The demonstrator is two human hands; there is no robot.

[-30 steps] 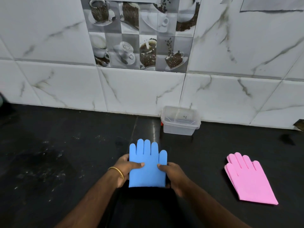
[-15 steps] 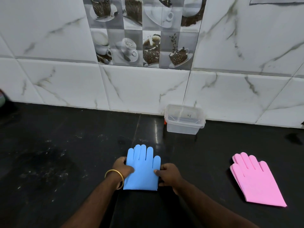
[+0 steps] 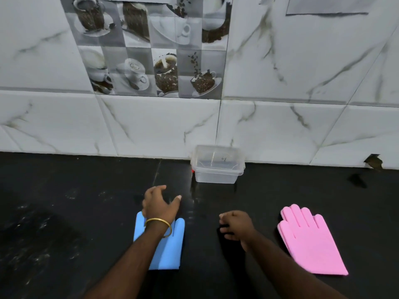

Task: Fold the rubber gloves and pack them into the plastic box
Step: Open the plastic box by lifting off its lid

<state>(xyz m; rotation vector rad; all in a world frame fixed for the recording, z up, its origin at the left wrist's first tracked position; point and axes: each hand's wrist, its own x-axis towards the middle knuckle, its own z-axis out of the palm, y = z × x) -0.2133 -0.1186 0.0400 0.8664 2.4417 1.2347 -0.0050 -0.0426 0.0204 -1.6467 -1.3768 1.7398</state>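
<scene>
The blue rubber gloves [image 3: 167, 249] lie flat on the black counter [image 3: 64, 212], stacked, fingers pointing at the wall. My left hand [image 3: 158, 203] hovers over their fingertips with fingers spread, holding nothing; my wrist and forearm cover much of the gloves. My right hand [image 3: 235, 224] rests to the right of the blue gloves, fingers loosely curled, nothing in it. The pink rubber gloves [image 3: 308, 240] lie flat further right. The clear plastic box [image 3: 217, 165] stands open against the wall, beyond both hands.
A marble-tiled wall [image 3: 280, 126] runs along the back of the counter. A small red thing [image 3: 193, 170] peeks out at the box's left side. A chipped hole [image 3: 374, 162] shows in the wall at the far right.
Both hands have let go of the blue gloves. My left hand moved forward over their fingertips; my right hand moved off to the right. The gloves stay on the counter.
</scene>
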